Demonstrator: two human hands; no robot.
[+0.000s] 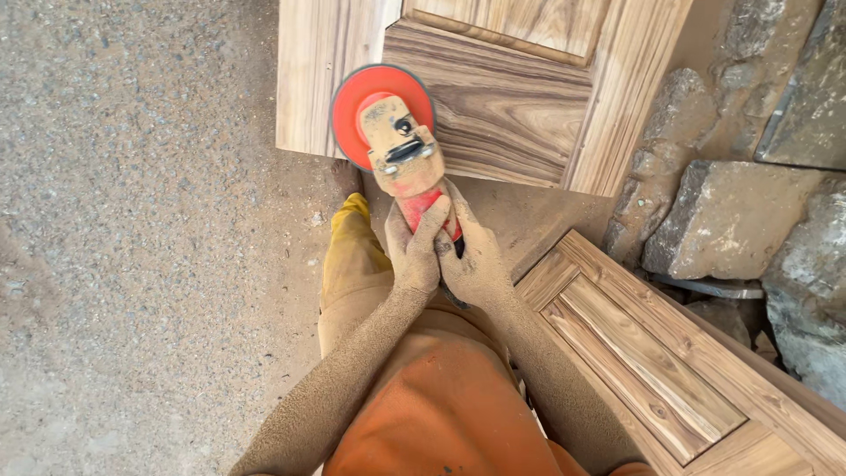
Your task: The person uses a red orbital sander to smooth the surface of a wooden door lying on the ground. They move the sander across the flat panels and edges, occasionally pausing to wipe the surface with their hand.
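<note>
left hand (414,251): clenched around the red body of the angle grinder (401,141), fingers wrapped over the top of the handle, skin coated in fine sawdust
right hand (471,260): also gripping the same red handle, from its right side and slightly lower, pressed against the left hand; dusted like the other
forearms: both run up from the bottom edge and meet at the tool, covered in tan dust
angle grinder: held out in front of the body, nose pointing away; its dust-caked gear head sits just beyond the knuckles, and the round orange sanding disc (352,110) lies over the lower edge of the upper wooden door panel (511,97), near that panel's lower left corner; whether the disc touches the wood cannot be told
upper wooden door panel: striped brown grain, framed with a recessed centre, lying at the top of the view with its lower edge nearest the hands
second wooden door panel (652,353): to the right of the right forearm, set at a slant toward the bottom right corner, with raised mouldings
clothing: orange shirt (441,405) and dusty yellow trousers (352,256) below the hands
ground (132,220): gritty gravel and reddish dust on the left side
rocks (731,211): large grey stones piled along the right edge, beyond both panels
</note>
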